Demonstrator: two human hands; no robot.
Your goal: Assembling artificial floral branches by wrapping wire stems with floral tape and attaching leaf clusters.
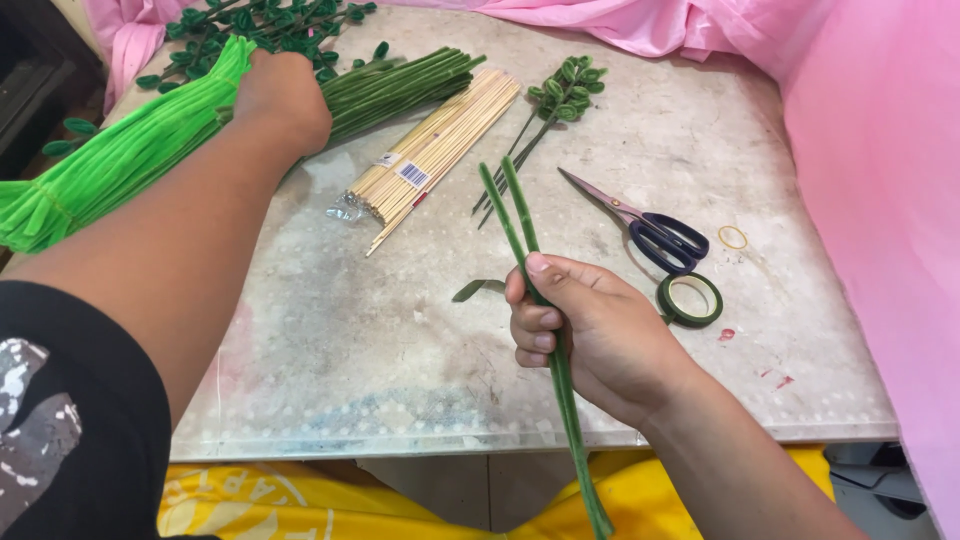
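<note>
Right hand point(590, 335) pinches two green wrapped stems point(545, 330) over the table's point(330, 350) near edge, long axis near-vertical, tips pointing away and slightly left. Beyond: clear-wrapped bundle of bamboo skewers point(430, 155) (white label mid-pack), lying diagonally. Farthest, left hand point(285, 95) rests on the dark green stem bundle point(400, 85), grip hidden, can't tell.

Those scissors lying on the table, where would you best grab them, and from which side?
Take the scissors by the dark looped handles, coming from the near right. The handles lie toward the roll of green tape, while the open blades point away to the upper left, so that approach keeps fingers off the points. The loops are thicker than the blades, which lie flat on the table.
</note>
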